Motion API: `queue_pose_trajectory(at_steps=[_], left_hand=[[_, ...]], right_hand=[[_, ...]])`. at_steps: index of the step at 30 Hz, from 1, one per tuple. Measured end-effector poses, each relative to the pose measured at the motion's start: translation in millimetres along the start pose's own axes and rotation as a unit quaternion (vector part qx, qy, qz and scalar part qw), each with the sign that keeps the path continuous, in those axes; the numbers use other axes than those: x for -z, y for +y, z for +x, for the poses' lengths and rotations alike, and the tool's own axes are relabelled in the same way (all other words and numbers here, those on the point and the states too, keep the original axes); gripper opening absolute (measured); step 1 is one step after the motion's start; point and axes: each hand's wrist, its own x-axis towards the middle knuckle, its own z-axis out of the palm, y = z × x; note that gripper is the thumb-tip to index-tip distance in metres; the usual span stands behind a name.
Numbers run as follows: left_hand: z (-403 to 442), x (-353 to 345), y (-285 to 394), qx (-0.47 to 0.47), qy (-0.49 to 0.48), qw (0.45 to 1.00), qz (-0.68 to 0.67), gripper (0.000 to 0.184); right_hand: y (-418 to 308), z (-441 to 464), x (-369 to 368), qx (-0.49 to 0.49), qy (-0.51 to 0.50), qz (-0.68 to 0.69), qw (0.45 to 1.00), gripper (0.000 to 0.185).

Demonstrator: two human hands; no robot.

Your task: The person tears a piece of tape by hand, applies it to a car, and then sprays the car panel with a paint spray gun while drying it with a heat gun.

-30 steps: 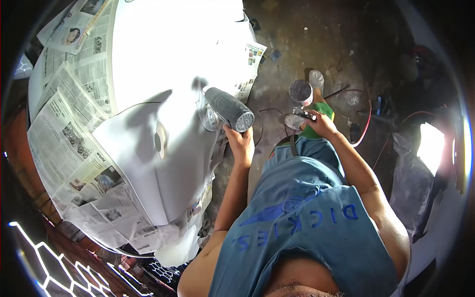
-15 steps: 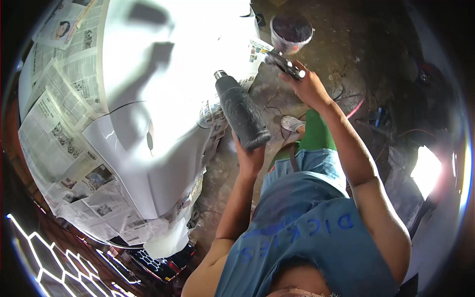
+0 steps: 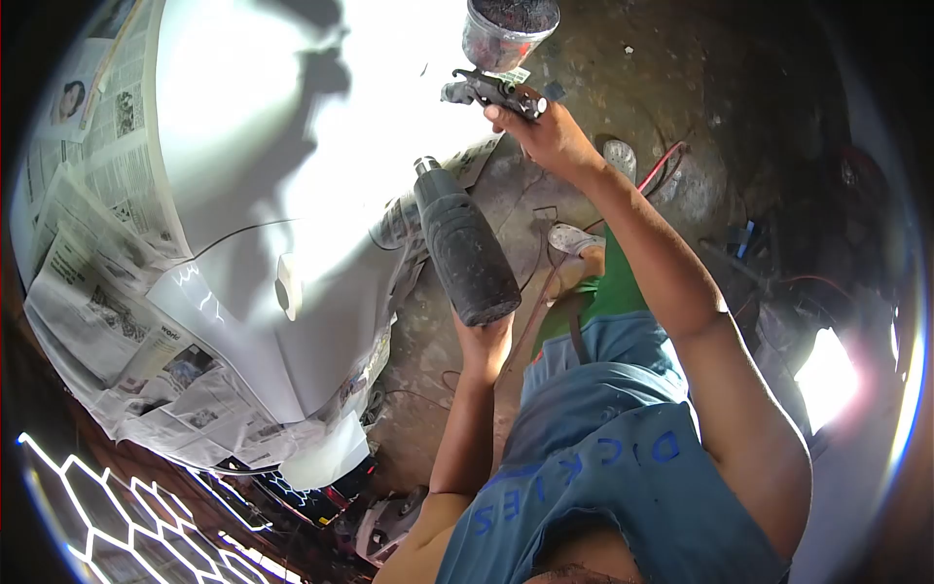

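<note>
My left hand [image 3: 484, 341] is closed around the handle of a dark heat gun [image 3: 469, 255]. Its short metal nozzle points up and toward a white car body panel [image 3: 243, 248], apart from the surface. My right hand [image 3: 556, 136] grips a dark spray gun [image 3: 496, 94] farther out. A clear cup [image 3: 508, 47] with dark contents sits at the spray gun and appears attached to it. The fingers of my left hand are mostly hidden behind the heat gun. Strong light washes out much of the panel, and shadows of the arms and tools fall across it.
Newspaper sheets [image 3: 112, 292] cover the panel's left and lower edges. A red hose [image 3: 662, 165] and thin cables lie on the stained floor [image 3: 418, 341] near my feet. A bright lamp [image 3: 827, 380] shines at right. Hexagonal lights [image 3: 126, 516] glow at lower left.
The spray gun and its cup have moved left and up with my right hand. The heat gun has shifted slightly left and down. The whole view has shifted a little, and another shoe now shows.
</note>
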Motion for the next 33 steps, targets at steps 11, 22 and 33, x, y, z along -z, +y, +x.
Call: queue_pose_trajectory(at_steps=[11,22,33], left_hand=[[33,-21,34,0.019,-0.016,0.995,-0.101,0.055],[42,-16,37,0.012,0.041,0.991,-0.129,0.059],[53,-31,108,-0.087,0.052,0.994,0.033,0.034]], right_hand=[[52,102,46,-0.080,0.189,-0.034,0.978,0.058],[-12,27,36,-0.098,-0.079,-0.034,0.991,0.055],[-49,73,74,-0.050,0.131,-0.073,0.987,0.060]])
